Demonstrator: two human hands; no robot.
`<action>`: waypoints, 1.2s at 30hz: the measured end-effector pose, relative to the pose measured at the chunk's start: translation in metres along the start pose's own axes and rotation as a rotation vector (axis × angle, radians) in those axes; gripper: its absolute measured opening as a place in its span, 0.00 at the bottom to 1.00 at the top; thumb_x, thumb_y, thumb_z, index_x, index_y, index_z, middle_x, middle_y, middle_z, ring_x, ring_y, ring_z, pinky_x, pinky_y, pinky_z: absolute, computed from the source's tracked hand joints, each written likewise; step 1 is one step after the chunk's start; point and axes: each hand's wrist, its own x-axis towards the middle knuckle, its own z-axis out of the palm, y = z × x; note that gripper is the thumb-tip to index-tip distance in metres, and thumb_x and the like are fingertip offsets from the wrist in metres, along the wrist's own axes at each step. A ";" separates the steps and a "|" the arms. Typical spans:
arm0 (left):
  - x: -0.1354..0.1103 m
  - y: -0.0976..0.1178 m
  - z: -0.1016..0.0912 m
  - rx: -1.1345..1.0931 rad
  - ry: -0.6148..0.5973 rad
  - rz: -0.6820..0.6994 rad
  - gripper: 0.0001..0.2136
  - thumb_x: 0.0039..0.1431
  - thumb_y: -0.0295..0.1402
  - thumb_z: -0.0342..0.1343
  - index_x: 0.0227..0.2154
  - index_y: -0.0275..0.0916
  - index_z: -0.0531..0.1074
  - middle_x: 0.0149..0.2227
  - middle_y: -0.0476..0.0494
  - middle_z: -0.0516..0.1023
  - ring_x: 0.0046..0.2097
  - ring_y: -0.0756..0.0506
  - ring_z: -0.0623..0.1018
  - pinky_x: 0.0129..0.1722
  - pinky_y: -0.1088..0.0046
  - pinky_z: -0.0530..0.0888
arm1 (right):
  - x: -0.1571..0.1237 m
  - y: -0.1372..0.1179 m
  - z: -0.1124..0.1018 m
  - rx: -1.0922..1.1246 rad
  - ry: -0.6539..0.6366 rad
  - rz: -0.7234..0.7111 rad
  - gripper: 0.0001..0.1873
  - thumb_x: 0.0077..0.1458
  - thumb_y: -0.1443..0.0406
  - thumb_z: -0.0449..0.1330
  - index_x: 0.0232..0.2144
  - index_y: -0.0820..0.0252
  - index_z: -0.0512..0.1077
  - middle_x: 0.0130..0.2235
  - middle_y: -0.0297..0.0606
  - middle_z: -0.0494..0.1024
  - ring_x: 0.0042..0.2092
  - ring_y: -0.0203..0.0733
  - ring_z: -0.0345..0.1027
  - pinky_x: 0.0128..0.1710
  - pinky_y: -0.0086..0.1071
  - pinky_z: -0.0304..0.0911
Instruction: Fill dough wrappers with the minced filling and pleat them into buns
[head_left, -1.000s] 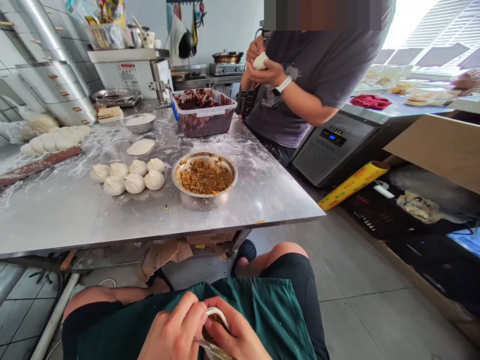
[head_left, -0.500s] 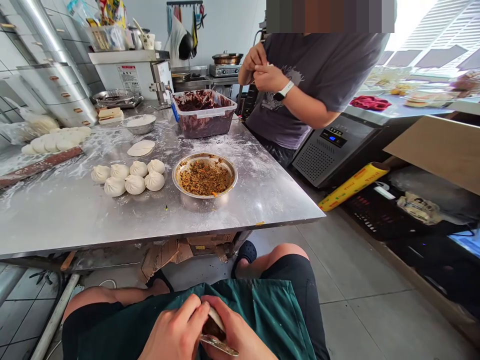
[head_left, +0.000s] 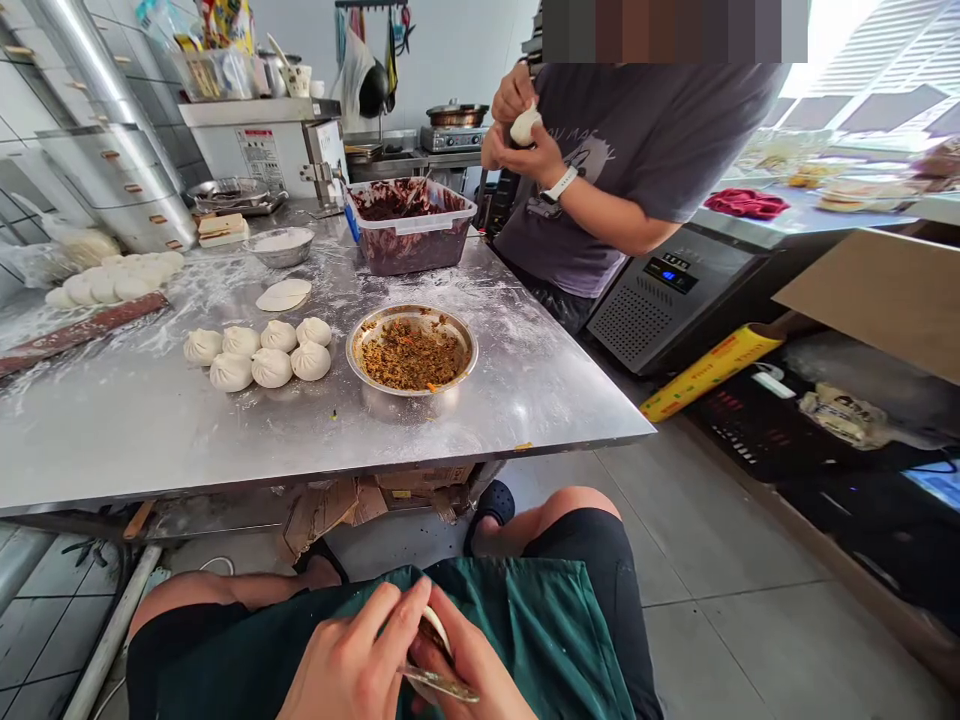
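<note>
White dough wrapper (head_left: pixel 438 626) over the green apron (head_left: pixel 536 615), cupped between left hand (head_left: pixel 352 655) and right hand (head_left: pixel 480 655). Brown filling (head_left: pixel 430 633) visible in the mouth. Grip: both hands closed in on the dough, fingers meeting at its upper edge; underside contact hidden. Thin metal tool (head_left: pixel 439 684) crossing just below the mouth, close against the hands; can't make out which one has it. Step in hand, by judgement: gathering and pinching the rim around the filling, mouth not yet closed. Next move probably calls for small, light pinches along the rim, filling kept off the seam. Orientation: mouth roughly upward, visible rim slanting from upper left to lower right, long axis of the opening along it. Tool nearer to sideways, right end lower. Seven closed buns (head_left: pixel 270 366) on the steel table (head_left: pixel 187 440), pleats up, beside the filling bowl (head_left: pixel 412 392).
</note>
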 end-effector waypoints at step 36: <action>0.006 -0.002 -0.005 0.038 -0.029 -0.003 0.19 0.62 0.22 0.43 0.52 0.40 0.69 0.39 0.46 0.79 0.28 0.49 0.81 0.25 0.77 0.77 | 0.000 -0.009 -0.003 -0.126 -0.010 -0.085 0.20 0.62 0.46 0.57 0.46 0.52 0.71 0.40 0.37 0.72 0.43 0.45 0.67 0.46 0.38 0.67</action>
